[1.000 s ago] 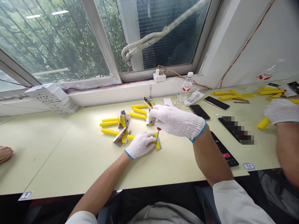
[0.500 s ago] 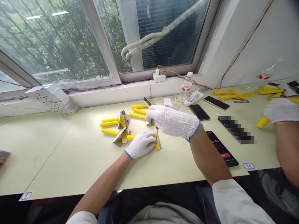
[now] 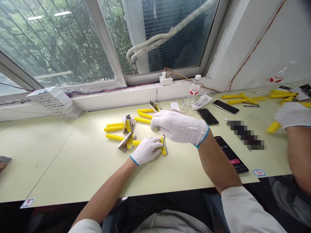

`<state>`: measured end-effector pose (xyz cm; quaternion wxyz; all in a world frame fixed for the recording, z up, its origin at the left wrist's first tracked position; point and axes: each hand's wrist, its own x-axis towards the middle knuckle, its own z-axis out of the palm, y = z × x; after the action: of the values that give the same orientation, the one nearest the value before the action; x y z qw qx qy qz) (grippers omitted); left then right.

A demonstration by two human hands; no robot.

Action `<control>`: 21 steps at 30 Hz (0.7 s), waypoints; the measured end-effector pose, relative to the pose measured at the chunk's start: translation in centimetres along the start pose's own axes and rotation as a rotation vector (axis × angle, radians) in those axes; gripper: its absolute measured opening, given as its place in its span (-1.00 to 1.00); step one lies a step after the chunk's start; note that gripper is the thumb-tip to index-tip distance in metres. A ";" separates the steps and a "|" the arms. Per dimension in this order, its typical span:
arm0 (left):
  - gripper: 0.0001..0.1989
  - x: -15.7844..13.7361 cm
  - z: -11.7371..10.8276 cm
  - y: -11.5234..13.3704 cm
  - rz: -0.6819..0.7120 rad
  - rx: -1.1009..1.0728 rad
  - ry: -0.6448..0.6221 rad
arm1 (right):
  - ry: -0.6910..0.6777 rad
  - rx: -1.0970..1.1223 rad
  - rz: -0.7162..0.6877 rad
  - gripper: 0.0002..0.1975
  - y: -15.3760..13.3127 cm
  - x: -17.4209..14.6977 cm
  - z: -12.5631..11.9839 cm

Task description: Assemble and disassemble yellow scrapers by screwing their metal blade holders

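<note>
My left hand [image 3: 147, 150], in a white knit glove, is closed around a yellow scraper [image 3: 165, 150] lying on the table. The scraper's blade end sticks out to the right of my fingers. Above it, my gloved right hand [image 3: 179, 127] grips a screwdriver [image 3: 164, 143]; its thin shaft points down at the scraper head, and most of the handle is hidden in my fist. Just left of my left hand lies another yellow scraper [image 3: 114, 137] with a blade packet on it. More scrapers [image 3: 115, 128] lie behind, and others [image 3: 143, 120] are partly covered by my right hand.
A bottle [image 3: 194, 89], a power strip [image 3: 202, 101] and phones [image 3: 207, 116] stand or lie at the back right. A larger phone [image 3: 230, 155] is by my right forearm. White boxes [image 3: 55, 102] are stacked at the back left. A co-worker's gloved hand [image 3: 293, 115] holds a yellow handle at right.
My right fist has shifted very slightly to the left and turned a little over the screwdriver. My left hand stays on the scraper.
</note>
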<state>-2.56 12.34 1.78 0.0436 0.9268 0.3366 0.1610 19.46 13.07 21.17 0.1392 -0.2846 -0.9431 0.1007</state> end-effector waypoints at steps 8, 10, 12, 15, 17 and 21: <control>-0.73 0.0 0.2 -0.2 0.013 -0.023 0.017 | 0.053 0.061 -0.106 -0.58 0.1 -0.1 0.1; -0.76 -0.1 0.2 -0.2 0.003 -0.018 0.019 | 0.049 0.044 -0.086 -0.67 0.1 0.0 0.1; -0.80 -0.1 0.1 -0.1 -0.006 -0.010 0.019 | 0.035 0.016 -0.025 -0.82 -0.1 0.0 0.0; -0.81 0.0 0.0 0.0 -0.005 -0.004 0.008 | 0.030 -0.050 0.184 -0.82 -0.5 -0.2 -0.3; -0.80 0.0 -0.1 0.1 0.003 -0.004 -0.003 | 0.030 -0.100 0.331 -0.82 -0.6 -0.5 -0.4; -0.81 0.0 -0.4 0.2 -0.002 -0.003 -0.016 | 0.021 -0.037 0.222 -0.83 -0.2 -0.7 -0.4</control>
<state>-2.56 12.21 2.14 0.0478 0.9275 0.3372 0.1541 20.09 12.54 21.49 0.1316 -0.3911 -0.9059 0.0949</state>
